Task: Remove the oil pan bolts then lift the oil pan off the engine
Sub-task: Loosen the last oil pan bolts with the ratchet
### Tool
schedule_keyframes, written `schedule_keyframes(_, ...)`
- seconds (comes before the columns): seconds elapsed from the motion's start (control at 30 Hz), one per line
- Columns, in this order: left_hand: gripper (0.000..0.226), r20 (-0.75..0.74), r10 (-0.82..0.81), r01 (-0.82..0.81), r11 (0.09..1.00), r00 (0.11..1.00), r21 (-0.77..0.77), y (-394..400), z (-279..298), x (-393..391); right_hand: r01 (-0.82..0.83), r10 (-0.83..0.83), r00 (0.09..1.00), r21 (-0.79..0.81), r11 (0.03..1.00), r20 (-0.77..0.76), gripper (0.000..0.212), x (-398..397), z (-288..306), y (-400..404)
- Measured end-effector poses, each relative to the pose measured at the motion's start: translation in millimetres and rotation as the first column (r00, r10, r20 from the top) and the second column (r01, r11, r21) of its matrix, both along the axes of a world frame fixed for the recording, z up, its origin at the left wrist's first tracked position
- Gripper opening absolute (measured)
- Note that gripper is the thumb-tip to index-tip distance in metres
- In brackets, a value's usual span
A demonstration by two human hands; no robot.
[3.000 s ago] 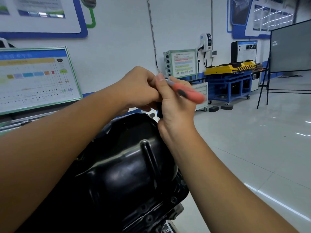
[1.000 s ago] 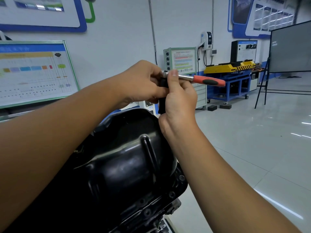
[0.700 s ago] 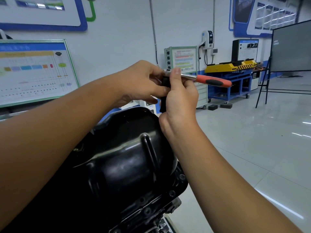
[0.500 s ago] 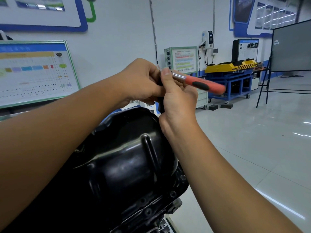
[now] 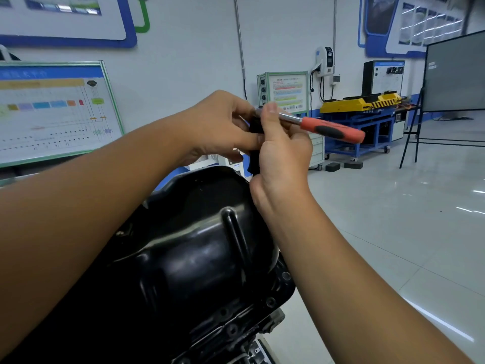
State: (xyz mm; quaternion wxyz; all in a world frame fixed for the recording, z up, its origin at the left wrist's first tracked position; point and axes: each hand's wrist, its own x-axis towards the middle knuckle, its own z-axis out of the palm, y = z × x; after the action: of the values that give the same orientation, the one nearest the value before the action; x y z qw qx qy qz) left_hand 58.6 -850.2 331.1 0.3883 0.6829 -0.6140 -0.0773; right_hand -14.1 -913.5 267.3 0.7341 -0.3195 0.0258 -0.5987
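Observation:
The black oil pan (image 5: 199, 258) sits on the engine in front of me, its flange with bolt holes (image 5: 270, 302) showing at the lower right. Above the pan's far edge I hold a ratchet wrench (image 5: 330, 130) with an orange and black handle pointing right. My left hand (image 5: 217, 127) grips the ratchet's head from the left. My right hand (image 5: 283, 151) curls round the shaft near the head, thumb up against it. A black socket extension (image 5: 253, 161) runs down from the head between my hands toward the pan's far rim. The bolt under it is hidden.
A blue cart carrying yellow equipment (image 5: 359, 122) stands at the back right, and a dark board on a stand (image 5: 454, 74) further right. A chart board (image 5: 52, 111) leans at the left wall. Tiled floor lies open to the right of the engine.
The ratchet handle has swung back and forth over the pan's far edge, now angled slightly down to the right. Both hands stay at the ratchet head.

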Motion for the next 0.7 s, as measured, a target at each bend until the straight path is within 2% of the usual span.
schedule_keyframes(0.1,0.026,0.013,-0.035,0.035,0.998,0.999,0.044,-1.5,-1.2,-0.8,-0.015,0.015,1.0,0.008,1.0,-0.006,0.016,-1.2,-0.1,-3.2)
schedule_keyframes(0.17,0.022,0.024,0.003,-0.003,1.0,1.0,0.009,-2.5,-1.1,-1.1,-0.019,0.019,1.0,-0.014,1.0,-0.002,0.007,-0.7,-1.5,-4.8)
schedule_keyframes(0.2,0.02,0.027,0.019,-0.018,1.0,0.999,-0.003,-2.3,-0.9,-0.9,-0.02,0.02,1.0,-0.023,1.0,-0.001,0.009,-0.7,-1.8,-3.2)
schedule_keyframes(0.27,0.018,0.022,0.029,-0.028,1.0,0.999,-0.011,-1.0,-0.5,-0.4,-0.011,0.011,1.0,-0.029,1.0,0.008,0.028,-1.2,-1.5,1.4)
schedule_keyframes(0.3,0.02,0.007,0.02,-0.02,1.0,1.0,-0.006,-0.4,-0.3,-0.6,-0.004,0.004,1.0,-0.028,1.0,0.014,0.029,-1.5,-1.0,2.5)
schedule_keyframes(0.4,0.03,-0.03,-0.021,0.023,0.999,0.999,0.044,0.5,-0.7,-4.7,-0.002,0.002,1.0,0.006,1.0,-0.009,0.016,-0.5,0.2,-2.2)
schedule_keyframes(0.5,0.026,-0.005,-0.008,0.008,0.999,1.0,0.031,0.2,-0.9,-6.3,-0.006,0.007,0.999,0.004,1.0,-0.036,0.026,-0.7,0.4,-5.1)
schedule_keyframes(0.6,0.02,0.006,0.045,-0.045,0.999,0.999,-0.006,-0.1,-1.0,-4.7,-0.025,0.024,1.0,-0.029,0.999,-0.008,0.015,-0.6,-0.1,-1.2)
schedule_keyframes(0.67,0.017,0.009,0.057,-0.057,0.998,0.998,-0.028,0.1,-0.9,-3.7,-0.005,0.005,1.0,-0.018,1.0,0.014,0.029,-1.0,0.1,2.6)
schedule_keyframes(0.7,0.019,0.003,0.051,-0.051,0.998,0.999,-0.033,0.6,-0.5,-4.5,0.008,-0.008,1.0,-0.013,1.0,0.016,0.028,-0.6,0.4,3.1)
